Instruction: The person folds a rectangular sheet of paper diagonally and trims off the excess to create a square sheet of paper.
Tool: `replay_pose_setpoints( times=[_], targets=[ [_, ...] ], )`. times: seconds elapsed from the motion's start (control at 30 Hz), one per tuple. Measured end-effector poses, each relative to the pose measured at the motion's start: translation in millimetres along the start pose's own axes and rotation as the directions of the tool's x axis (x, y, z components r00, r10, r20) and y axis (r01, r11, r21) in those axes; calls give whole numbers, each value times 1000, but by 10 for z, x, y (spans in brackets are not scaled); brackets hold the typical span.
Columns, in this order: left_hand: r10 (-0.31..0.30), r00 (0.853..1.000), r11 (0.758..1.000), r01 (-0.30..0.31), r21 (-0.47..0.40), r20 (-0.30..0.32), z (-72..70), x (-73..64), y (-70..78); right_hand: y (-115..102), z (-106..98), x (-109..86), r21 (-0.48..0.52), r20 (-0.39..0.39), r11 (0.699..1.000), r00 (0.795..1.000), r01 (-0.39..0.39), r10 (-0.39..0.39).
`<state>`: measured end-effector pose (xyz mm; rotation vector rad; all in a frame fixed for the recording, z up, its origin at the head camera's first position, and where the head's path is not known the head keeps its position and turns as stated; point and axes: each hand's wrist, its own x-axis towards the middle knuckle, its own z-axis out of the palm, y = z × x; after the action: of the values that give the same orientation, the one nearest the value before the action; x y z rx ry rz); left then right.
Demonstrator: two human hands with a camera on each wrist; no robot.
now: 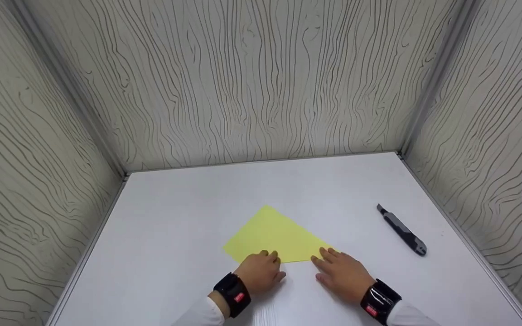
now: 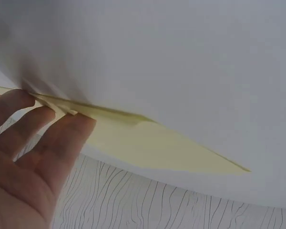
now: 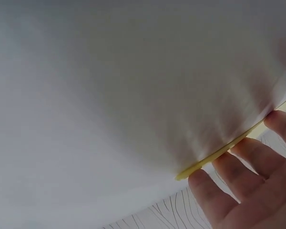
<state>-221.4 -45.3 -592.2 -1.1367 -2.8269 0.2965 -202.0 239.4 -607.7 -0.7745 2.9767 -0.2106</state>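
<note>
A folded sheet of yellow paper [image 1: 270, 231] lies flat on the white table, one corner pointing away from me and its long folded edge towards me. My left hand [image 1: 258, 274] rests on the near edge, left of the middle, its fingertips pressing on the paper. At the right end of that edge, the spread fingers of my right hand [image 1: 345, 274] press on the corner. The left wrist view shows a layer of the paper [image 2: 148, 148] slightly raised along the edge beside the fingers. Seen from the right wrist, the paper's edge [image 3: 205, 163] runs under the fingertips.
A black and grey utility knife [image 1: 401, 229] lies on the table to the right of the paper, its tip pointing away from me. Wood-grain patterned panels [image 1: 261, 81] enclose the white table [image 1: 166, 217] at the back and both sides.
</note>
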Motion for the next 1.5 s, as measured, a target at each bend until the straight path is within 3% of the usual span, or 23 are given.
replay_pose_setpoints(
  times=[0.23,0.57,0.8,1.27,1.5],
  targets=[
    [3,1000,995,-4,-100,-9,60,-177,-163,47,-46,-80,7,3,1000,1000,0,0],
    [-71,997,988,75,-131,38,78,-347,-291,213,-102,-153,29,44,992,992,-119,118],
    [-68,998,989,68,-129,1,115,-438,-386,259,-72,-229,19,35,994,994,-104,103],
    [-49,997,987,39,-157,-63,155,-422,-452,355,-171,-323,1,15,992,992,-125,125],
    [-122,990,984,111,-136,-74,211,-337,-370,364,-101,-301,39,-6,991,992,-126,126]
  ],
)
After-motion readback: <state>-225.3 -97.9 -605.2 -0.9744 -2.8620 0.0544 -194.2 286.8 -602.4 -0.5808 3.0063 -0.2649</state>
